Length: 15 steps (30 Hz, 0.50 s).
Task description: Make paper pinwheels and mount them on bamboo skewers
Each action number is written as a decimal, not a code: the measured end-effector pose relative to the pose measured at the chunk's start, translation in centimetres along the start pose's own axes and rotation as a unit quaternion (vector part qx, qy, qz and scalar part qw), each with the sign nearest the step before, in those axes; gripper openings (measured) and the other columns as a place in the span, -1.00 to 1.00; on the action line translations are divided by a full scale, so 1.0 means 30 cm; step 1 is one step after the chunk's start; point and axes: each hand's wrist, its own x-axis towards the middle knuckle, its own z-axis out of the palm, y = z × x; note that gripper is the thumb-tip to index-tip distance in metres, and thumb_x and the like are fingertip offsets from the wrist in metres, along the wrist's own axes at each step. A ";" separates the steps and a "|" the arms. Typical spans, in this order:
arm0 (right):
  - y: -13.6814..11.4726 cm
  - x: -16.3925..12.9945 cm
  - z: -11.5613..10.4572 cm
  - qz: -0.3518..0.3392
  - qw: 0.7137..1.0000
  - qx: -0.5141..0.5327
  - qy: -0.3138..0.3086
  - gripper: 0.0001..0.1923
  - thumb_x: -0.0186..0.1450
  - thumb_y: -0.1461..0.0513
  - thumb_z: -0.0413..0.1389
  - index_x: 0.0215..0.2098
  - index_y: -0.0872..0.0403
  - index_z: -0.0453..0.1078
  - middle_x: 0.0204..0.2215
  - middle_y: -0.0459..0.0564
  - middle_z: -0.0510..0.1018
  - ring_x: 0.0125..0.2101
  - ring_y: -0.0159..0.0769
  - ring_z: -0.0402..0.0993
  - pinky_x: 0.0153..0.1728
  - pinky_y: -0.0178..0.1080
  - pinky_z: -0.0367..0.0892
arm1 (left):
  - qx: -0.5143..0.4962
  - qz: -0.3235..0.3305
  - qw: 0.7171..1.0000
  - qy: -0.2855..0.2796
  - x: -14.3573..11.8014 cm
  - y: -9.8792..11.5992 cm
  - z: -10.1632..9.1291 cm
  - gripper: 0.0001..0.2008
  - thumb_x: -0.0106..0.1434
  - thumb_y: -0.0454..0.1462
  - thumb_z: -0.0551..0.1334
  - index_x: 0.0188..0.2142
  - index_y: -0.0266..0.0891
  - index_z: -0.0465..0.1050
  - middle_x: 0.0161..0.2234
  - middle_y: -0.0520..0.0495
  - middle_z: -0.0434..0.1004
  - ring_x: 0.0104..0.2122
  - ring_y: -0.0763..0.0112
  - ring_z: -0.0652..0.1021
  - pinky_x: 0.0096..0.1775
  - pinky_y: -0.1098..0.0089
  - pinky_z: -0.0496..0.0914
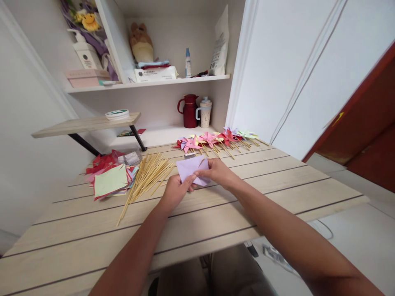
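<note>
A lilac paper square (187, 166) with slits cut toward its middle is held just above the table. My left hand (178, 189) grips its lower edge, thumb on top. My right hand (216, 170) pinches its right side, and the fingers of both hands come close together near its centre. Left of the hands lies a loose pile of thin wooden sticks (148, 176). Farther left is a stack of coloured paper sheets (110, 181), a pale green one on top. Beyond the hands, several finished paper pinwheels (210, 139) on sticks lie in a row.
The slatted wooden table (216, 222) reaches back to a white shelf unit (154, 85). A red jug (190, 112) and a speckled cup (205, 113) stand at the back. A small raised shelf (83, 125) on black legs is at the left. A clear plastic packet (129, 157) lies by the papers.
</note>
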 end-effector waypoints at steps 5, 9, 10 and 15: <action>0.002 0.000 -0.001 0.000 1.000 0.007 0.003 -0.77 -0.04 0.17 0.34 -0.45 0.16 0.54 -0.54 -0.09 0.57 -0.51 -0.36 0.39 -0.47 -0.33 0.27 | 0.007 -0.003 1.000 0.003 0.002 -0.002 0.000 -0.55 0.20 0.05 0.26 -0.58 -0.26 0.53 -0.53 -0.15 0.60 -0.50 0.32 0.56 -0.34 0.34 0.42; 0.003 -0.002 0.002 0.001 1.000 0.030 -0.001 -0.77 -0.04 0.17 0.35 -0.46 0.16 0.55 -0.55 -0.09 0.57 -0.52 -0.36 0.39 -0.47 -0.33 0.26 | 0.006 0.002 1.000 0.004 -0.001 0.005 0.003 -0.53 0.21 0.07 0.26 -0.60 -0.25 0.51 -0.53 -0.15 0.61 -0.48 0.30 0.56 -0.33 0.33 0.42; 0.002 -0.003 0.002 0.004 0.999 0.040 -0.002 -0.76 -0.05 0.17 0.36 -0.46 0.16 0.55 -0.55 -0.08 0.58 -0.52 -0.36 0.39 -0.47 -0.32 0.27 | 0.002 0.006 1.000 0.003 -0.003 0.008 0.003 -0.53 0.21 0.07 0.26 -0.60 -0.24 0.50 -0.52 -0.15 0.61 -0.47 0.30 0.57 -0.33 0.33 0.43; -0.008 -0.002 0.006 0.010 0.994 0.106 0.006 -0.72 -0.06 0.14 0.40 -0.46 0.16 0.57 -0.53 -0.02 0.61 -0.51 -0.32 0.42 -0.43 -0.27 0.28 | -0.033 0.039 0.999 0.018 -0.011 0.023 -0.003 -0.54 0.23 0.10 0.26 -0.51 -0.24 0.53 -0.52 -0.10 0.58 -0.47 0.31 0.56 -0.31 0.33 0.42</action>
